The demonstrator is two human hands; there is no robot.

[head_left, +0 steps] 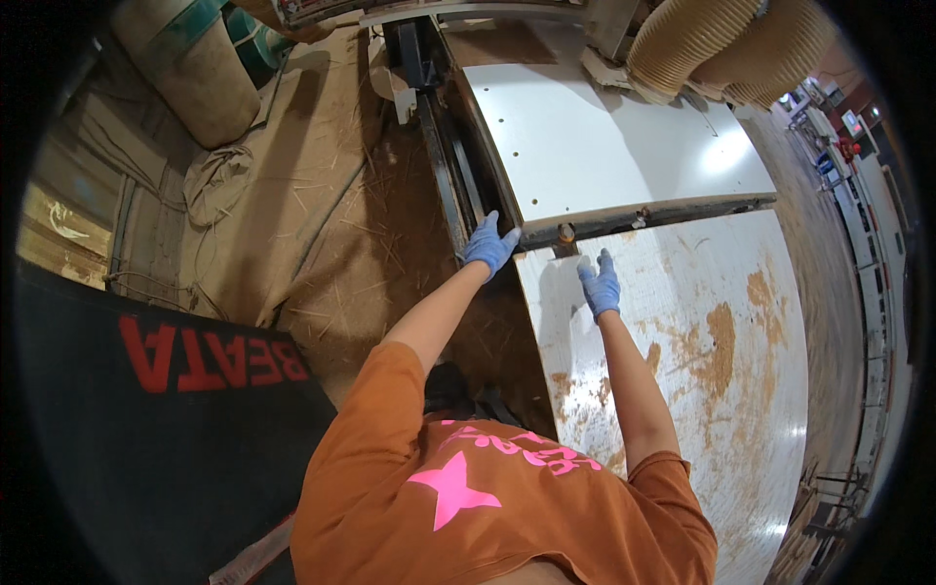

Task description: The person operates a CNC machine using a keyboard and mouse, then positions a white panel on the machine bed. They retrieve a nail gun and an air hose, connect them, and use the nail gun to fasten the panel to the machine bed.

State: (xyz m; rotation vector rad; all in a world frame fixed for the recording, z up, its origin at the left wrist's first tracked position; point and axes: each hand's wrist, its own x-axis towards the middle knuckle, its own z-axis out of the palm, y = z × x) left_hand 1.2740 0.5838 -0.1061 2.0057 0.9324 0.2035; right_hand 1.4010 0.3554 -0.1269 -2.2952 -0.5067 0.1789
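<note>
My left hand (490, 246), in a blue work glove, is at the dark metal rail (450, 161), beside the near left corner of a white panel (614, 146). Its fingers are spread and nothing shows in them; whether they touch the rail I cannot tell. Over the near white tabletop (673, 341), worn through to brown patches, is my right hand (600, 285), gloved in the same blue. The fingers point away from me, a little apart, with nothing held. Ahead of it runs the dark gap between panel and tabletop, with a small round brownish fitting (566, 232) in it. The panel has several small holes along its left edge.
Ribbed beige hoses (692, 44) hang over the panel's far right corner. Wood dust and splinters cover the floor (322, 234) on the left, where a cable (327, 226) runs. A black sheet with red lettering (185, 439) stands at near left; a large drum (200, 88) is behind.
</note>
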